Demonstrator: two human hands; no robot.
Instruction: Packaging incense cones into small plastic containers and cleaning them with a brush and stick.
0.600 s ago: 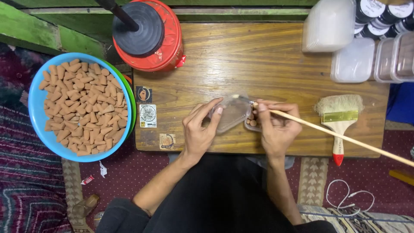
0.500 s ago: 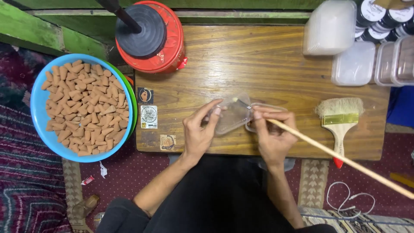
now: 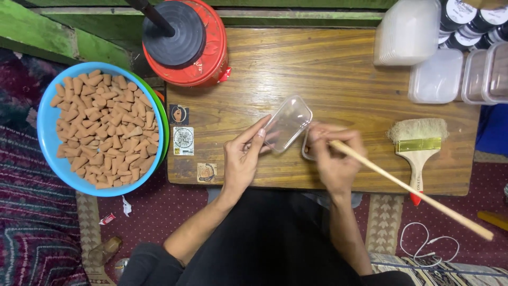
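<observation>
Dim warm indoor light from overhead. Glare on the red container lid (image 3: 209, 50) and the clear plastic box (image 3: 288, 123). Soft shadows beneath hands. Corners dark, slight wide-angle bend, mostly sharp.

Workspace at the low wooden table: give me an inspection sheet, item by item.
Surface: wooden table, worn, three stickers near its left edge.
Job's things: clear plastic container tilted in the left hand; long wooden stick in the right hand.
Clutter: paintbrush lying flat; stacked clear containers at top right; red drum with black lid.
Hands: both occupied, over the table's front edge.
Cables: white cable on the floor.
Surroundings: blue basin of tan clay pieces at left; patterned rugs.
</observation>
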